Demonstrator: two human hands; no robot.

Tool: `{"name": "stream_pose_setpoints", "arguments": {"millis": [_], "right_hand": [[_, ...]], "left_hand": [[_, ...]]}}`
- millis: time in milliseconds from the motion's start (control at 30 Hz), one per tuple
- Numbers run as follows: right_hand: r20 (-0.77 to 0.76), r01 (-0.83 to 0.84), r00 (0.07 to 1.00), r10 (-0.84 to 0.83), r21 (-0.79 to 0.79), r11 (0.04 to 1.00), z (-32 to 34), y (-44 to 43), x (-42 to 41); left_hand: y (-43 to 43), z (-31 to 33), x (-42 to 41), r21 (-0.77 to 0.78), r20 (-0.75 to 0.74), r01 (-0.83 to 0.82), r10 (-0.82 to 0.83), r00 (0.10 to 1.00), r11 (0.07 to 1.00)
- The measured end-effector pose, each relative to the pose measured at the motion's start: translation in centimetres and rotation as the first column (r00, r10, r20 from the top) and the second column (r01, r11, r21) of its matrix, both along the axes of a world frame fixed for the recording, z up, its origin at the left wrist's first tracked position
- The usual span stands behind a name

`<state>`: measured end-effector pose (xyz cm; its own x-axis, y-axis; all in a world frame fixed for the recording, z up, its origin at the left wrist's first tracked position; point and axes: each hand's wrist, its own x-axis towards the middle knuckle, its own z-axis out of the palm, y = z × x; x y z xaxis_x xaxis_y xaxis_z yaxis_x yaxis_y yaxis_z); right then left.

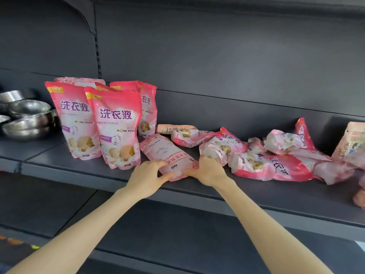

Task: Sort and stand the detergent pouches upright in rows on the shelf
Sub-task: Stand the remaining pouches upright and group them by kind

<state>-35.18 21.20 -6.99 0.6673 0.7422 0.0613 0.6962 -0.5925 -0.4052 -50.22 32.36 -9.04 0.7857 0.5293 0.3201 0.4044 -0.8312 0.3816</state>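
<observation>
- Pouch now in work: a pale pink flat pouch [167,157] lies on the shelf [79,169], just right of the standing group [116,125]. Its far end almost touches the group & its near end is close to the shelf's front edge.
- The left hand [147,175] has its fingers curled over the near-left side of the flat pouch, w/ the thumb at the near end. The right hand [207,171] grips the near-right corner w/ bent fingers. Both hands hold it, so neither is free.
- Risk 1: the bag looks soft & prob. holds liquid. If it is lifted by the near end only, the content may run to the other end. The bag could then fold, slip from the fingers & drop over the front edge.
- Risk 2: the front bags of the standing group lean a bit. A bump while turning the flat pouch upright could tip them one into another, toward the steel bowls [25,119] left of the group.
- Risk 3: the pile [272,165] of lying bags is further right of the group, & its nearest bag is just beside the right hand. The fingers could catch it & drag it along.
- Risk 4: if the bottom fold is not spread, the bag will prob. not stand & may fall forward.
- Risk 5: its print looks paler than the group's. I cannot tell if this is the back face or another sort, so it may go in the wrong row.
</observation>
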Motion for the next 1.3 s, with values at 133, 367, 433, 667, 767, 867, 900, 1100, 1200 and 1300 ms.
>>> {"name": "stream_pose_setpoints", "arguments": {"millis": [133, 367, 433, 667, 767, 867, 900, 1100, 1200, 1300], "right_hand": [[-0.22, 0.016, 0.975, 0.009, 0.112, 0.994, -0.1, -0.5, 0.8], [-0.52, 0.036, 0.815, 0.257, 0.487, 0.873, 2.1, -2.7, 1.0], [-0.431, -0.02, 0.86, 0.272, 0.505, 0.863, 3.7, -3.2, 1.6], [-0.193, -0.243, 0.893, 0.406, 0.551, 0.798, 10.0, -3.8, 3.6], [-0.128, -0.248, 0.908, 0.399, 0.604, 0.757, 11.9, -3.1, 3.9], [-0.058, -0.267, 0.919, 0.391, 0.638, 0.722, 13.3, -1.8, 4.0], [-0.043, -0.27, 0.921, 0.388, 0.647, 0.713, 13.7, -1.3, 4.0], [-0.3, -0.118, 0.841, 0.451, 0.711, 0.694, 13.7, -0.2, 4.9], [-0.44, -0.046, 0.772, 0.458, 0.68, 0.732, 11.3, 0.2, 4.9], [-0.488, -0.086, 0.775, 0.401, 0.547, 0.833, 9.0, 0.9, 4.4]], "left_hand": [[-0.4, 0.2, -0.5, -0.01, 0.016, 0.002, -0.002, 1.0, 1.0], [-0.5, 1.7, 0.2, -0.069, 0.148, 0.147, -0.135, 0.98, 0.987], [-0.1, 3.0, 1.6, -0.026, 0.217, 0.163, -0.154, 0.964, 0.986], [2.2, 6.9, 5.6, -0.214, 0.203, 0.398, -0.358, 0.911, 0.892], [3.5, 7.7, 6.6, -0.297, 0.234, 0.387, -0.326, 0.916, 0.873], [3.7, 8.3, 6.8, -0.345, 0.282, 0.366, -0.276, 0.919, 0.864], [3.7, 8.2, 6.9, -0.383, 0.303, 0.369, -0.262, 0.916, 0.847], [3.2, 5.4, 7.0, -0.506, 0.56, 0.331, 0.011, 0.828, 0.797], [2.5, 4.9, 6.9, -0.456, 0.673, 0.362, 0.049, 0.738, 0.813], [2.3, 5.0, 6.6, -0.441, 0.681, 0.39, 0.018, 0.732, 0.809]]}}
